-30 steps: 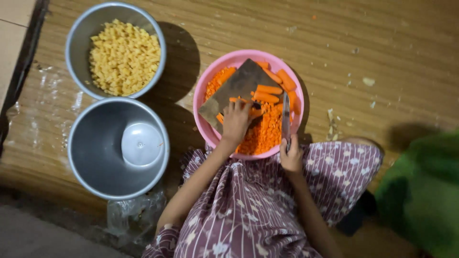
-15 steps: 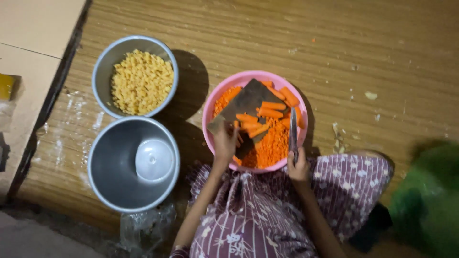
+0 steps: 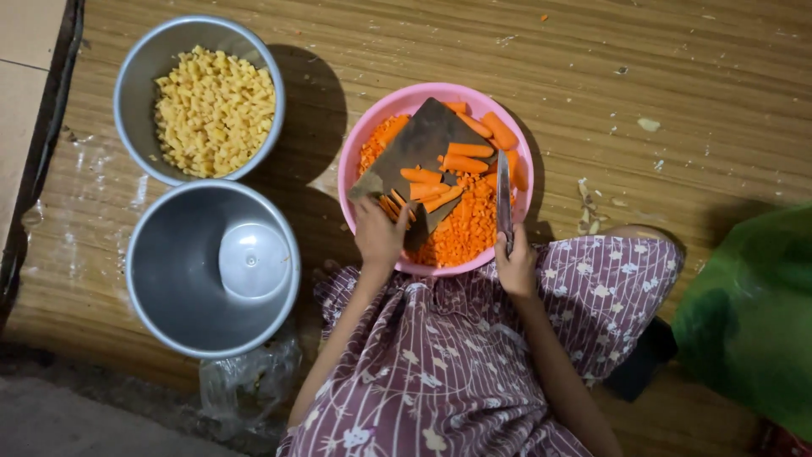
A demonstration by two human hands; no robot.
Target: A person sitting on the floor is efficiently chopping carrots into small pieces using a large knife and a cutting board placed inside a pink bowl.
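While the left hand pins a bundle of orange carrot sticks on the dark chopping board across the pink plastic basin, the right hand, fist closed on the steel knife, holds its blade pointing away, just right of the sticks lying crosswise.

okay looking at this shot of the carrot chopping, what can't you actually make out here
Head view, the only one:
- Carrot strips under the left hand: the fingers cover how many.
- Knife handle: wrapped inside the right hand.
- Green bag: cut off by the right edge, contents hidden.
- Clear plastic below the empty steel pot: dim, contents unreadable.
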